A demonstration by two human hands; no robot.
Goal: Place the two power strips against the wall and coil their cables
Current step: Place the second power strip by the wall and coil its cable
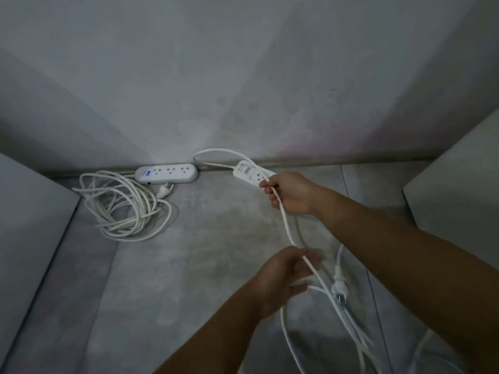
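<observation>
Rising behind everything, a mottled grey plaster wall (243, 76) meets the grey concrete floor (202, 279). A loose coil of white cable (124, 209) lies beside the rounded white three-socket power strip (167, 173), which sits against the wall. The flat white rectangular power strip (249, 171) sits angled near the wall. The right hand (290, 194) pinches its long white cord (286, 225); the blurred left hand (286, 273) curls around it lower. A white plug (340, 288) shows alongside.

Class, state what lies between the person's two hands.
In the head view, a stretch of white cable runs from the right hand down to the left hand, above bare floor.
</observation>
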